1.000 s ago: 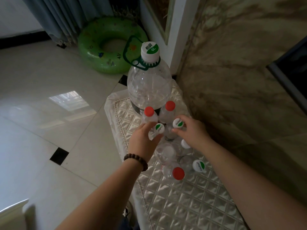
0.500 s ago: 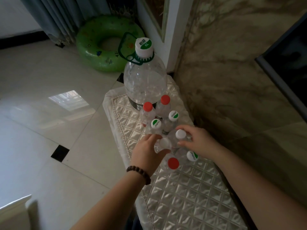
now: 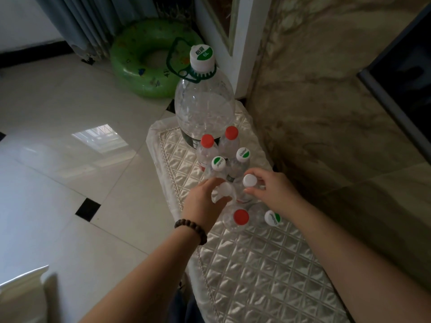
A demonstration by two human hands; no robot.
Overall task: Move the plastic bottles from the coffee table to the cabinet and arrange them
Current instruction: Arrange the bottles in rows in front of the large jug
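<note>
Several small clear plastic bottles stand in pairs on a cabinet top under a quilted satin cloth. Behind them stands a large 6L bottle with a green handle. Two red-capped bottles are nearest it, then two with green-and-white caps. My left hand curls around a white-capped bottle. Beside it, my right hand pinches the neck of another white-capped bottle. A red-capped bottle and a green-and-white-capped bottle stand nearest me.
A marble wall runs along the right of the cabinet, with a dark screen mounted on it. On the tiled floor to the left lies a green swim ring below grey curtains.
Both hands drew back from the green-and-white-capped pair to the white-capped pair closer to me and closed on them. The bottles stay in place.
</note>
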